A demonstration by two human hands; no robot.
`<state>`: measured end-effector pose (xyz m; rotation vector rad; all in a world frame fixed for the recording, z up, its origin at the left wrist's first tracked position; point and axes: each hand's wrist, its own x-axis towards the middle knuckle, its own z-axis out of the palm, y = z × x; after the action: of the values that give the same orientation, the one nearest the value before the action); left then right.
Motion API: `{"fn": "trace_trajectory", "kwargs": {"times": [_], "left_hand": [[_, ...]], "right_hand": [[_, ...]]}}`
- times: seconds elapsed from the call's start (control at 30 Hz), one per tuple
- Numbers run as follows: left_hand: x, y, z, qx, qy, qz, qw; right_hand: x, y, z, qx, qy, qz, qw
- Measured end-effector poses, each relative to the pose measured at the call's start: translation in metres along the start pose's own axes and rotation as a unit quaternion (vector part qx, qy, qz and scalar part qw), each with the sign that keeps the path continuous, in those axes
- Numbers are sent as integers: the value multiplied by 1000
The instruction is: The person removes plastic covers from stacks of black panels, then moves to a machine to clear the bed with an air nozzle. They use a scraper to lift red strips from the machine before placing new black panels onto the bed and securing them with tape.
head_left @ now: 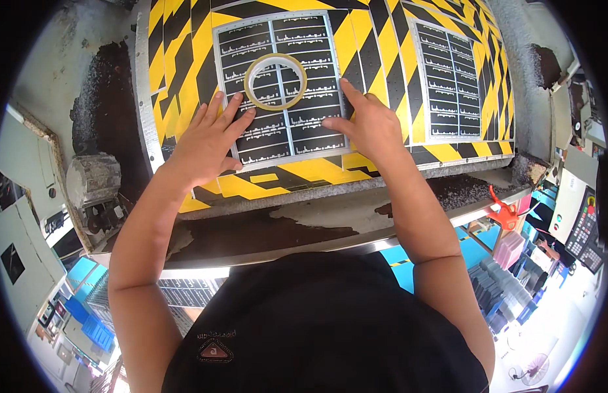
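A black panel with white markings (251, 62) lies on a slab covered in yellow-and-black striped tape (356, 49). On the panel rests a roll of tape (301, 98), pale yellow at its outer edge, with the panel showing through its hole. My left hand (209, 141) lies with spread fingers over the panel's lower left part, its fingertips close to the roll. At the panel's right edge is my right hand (376, 128), index finger and thumb stretched apart, the thumb over the panel. Its other fingers are partly hidden. Neither hand appears to hold anything.
A second black panel (445, 78) lies on the slab to the right. A dirty metal trough (265, 229) runs along the near side. An orange-red spray-gun-like tool (505, 214) hangs at the right, near a machine control panel (587, 229). Blue bins (94, 331) stand lower left.
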<state>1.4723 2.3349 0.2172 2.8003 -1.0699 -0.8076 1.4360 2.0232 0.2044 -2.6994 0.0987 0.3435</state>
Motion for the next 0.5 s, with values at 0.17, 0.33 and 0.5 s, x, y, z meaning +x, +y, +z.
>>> {"fn": "trace_trajectory", "kwargs": {"times": [0.17, 0.33, 0.5], "left_hand": [[1, 3, -4, -5, -8, -5, 1000], [0, 2, -6, -8, -10, -7, 1000], [-8, -3, -4, -19, 4, 9, 1000]], "right_hand": [[-1, -2, -2, -6, -8, 7, 1000], [0, -2, -1, -7, 0, -5, 1000], [2, -2, 6, 2, 17, -28, 999]]}}
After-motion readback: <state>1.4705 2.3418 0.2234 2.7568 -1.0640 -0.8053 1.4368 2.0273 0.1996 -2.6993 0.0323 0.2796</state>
